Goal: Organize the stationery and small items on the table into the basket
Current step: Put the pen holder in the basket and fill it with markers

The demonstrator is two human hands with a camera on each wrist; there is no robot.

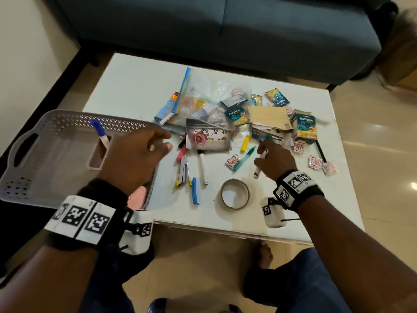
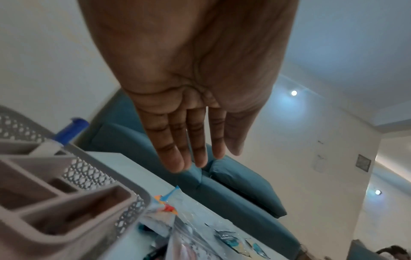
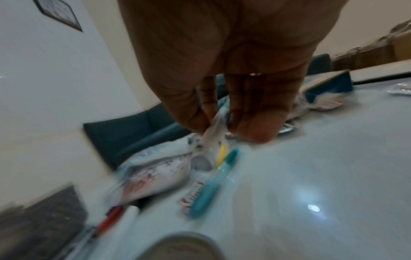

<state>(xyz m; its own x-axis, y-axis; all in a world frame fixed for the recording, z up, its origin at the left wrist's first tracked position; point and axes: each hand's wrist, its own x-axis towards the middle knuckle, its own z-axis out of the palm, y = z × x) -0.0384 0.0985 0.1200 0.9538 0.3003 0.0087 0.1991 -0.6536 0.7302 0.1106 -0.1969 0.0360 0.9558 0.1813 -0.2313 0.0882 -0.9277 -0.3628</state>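
Observation:
A grey perforated basket (image 1: 67, 122) sits at the table's left edge, and a blue-capped marker (image 1: 100, 134) stands in one of its inner compartments. My left hand (image 1: 165, 141) hovers over the basket's right rim, fingers spread and holding nothing. The left wrist view shows that left hand (image 2: 206, 158) with straight fingers above the basket (image 2: 89, 168) and the blue-capped marker (image 2: 68, 132). My right hand (image 1: 261, 153) pinches a white marker with a green cap (image 1: 257, 171), tilted just above the table. In the blurred right wrist view my right hand (image 3: 217, 126) grips that marker (image 3: 206, 149).
On the white table (image 1: 135, 86) lie a teal pen (image 1: 243, 158), tape roll (image 1: 234, 194), black-capped white marker (image 1: 202, 167), stapler (image 1: 184, 171), blue clip (image 1: 195, 190), yellow clip (image 1: 245, 143), flower card (image 1: 208, 137), zip bag (image 1: 203, 98), envelope (image 1: 268, 116), a yellow-and-blue box (image 1: 304, 126) and sachets. A sofa stands behind.

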